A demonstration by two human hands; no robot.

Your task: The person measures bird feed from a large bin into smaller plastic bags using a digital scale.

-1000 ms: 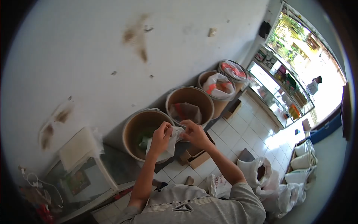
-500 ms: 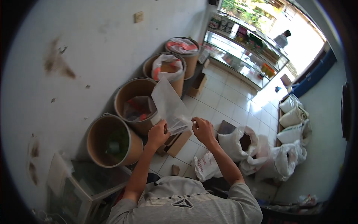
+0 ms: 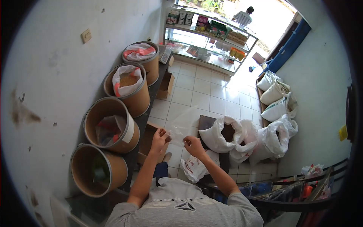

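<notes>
A clear plastic bag (image 3: 178, 126) is stretched between my two hands over the tiled floor. My left hand (image 3: 160, 140) pinches its left edge, with the fingers closed. My right hand (image 3: 193, 145) grips the other edge between closed fingers. The bag's far end points up and away to the right. Below my right hand lies a white sack with red print (image 3: 194, 166). To the left of my left hand is an open cardboard box (image 3: 148, 140), partly hidden by that hand.
Brown drums (image 3: 118, 162) line the left wall on a dark platform. Open white sacks (image 3: 215, 134) stand at the right. A glass display case (image 3: 211, 58) is at the back, with a person (image 3: 242, 17) beyond it. A black rack (image 3: 302, 204) is at lower right.
The view has turned right, so drums and sacks appear shifted left. My hands have come closer together, and the bag between them has swung from leaning left to pointing right.
</notes>
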